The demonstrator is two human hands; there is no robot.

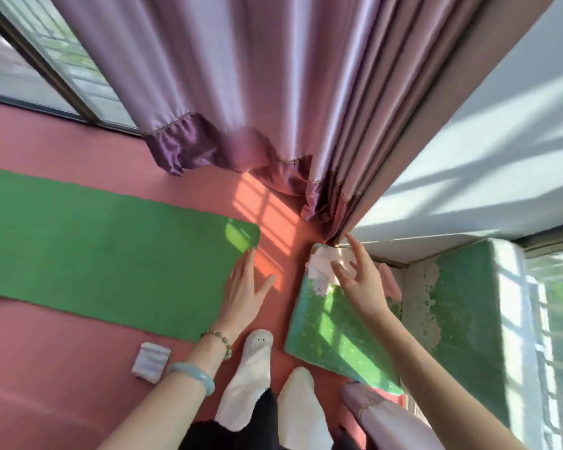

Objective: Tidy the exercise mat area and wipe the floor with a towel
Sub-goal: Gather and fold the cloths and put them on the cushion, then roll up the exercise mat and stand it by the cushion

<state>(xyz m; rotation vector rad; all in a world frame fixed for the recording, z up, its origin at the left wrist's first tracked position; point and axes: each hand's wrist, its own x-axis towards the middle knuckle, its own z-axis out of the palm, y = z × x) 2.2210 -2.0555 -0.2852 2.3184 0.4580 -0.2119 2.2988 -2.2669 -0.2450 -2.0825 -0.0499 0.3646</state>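
A green exercise mat (104,251) lies flat on the pink floor (46,368), running off the left edge. My left hand (244,290) hovers open over the mat's right end, fingers spread. A green cushion (335,332) with white dots leans by the corner, and a pale pink-white cloth (322,263) rests on its top end. My right hand (358,274) reaches over that cloth with fingers apart, holding nothing. A small folded white towel (151,361) lies on the floor just below the mat's near edge, beside my left wrist.
A purple curtain (241,92) hangs down into the corner above the cushion. A white wall (468,157) and a green padded window ledge (468,303) stand to the right. My feet in white socks (251,375) stand between mat and cushion. A window (46,60) is at far left.
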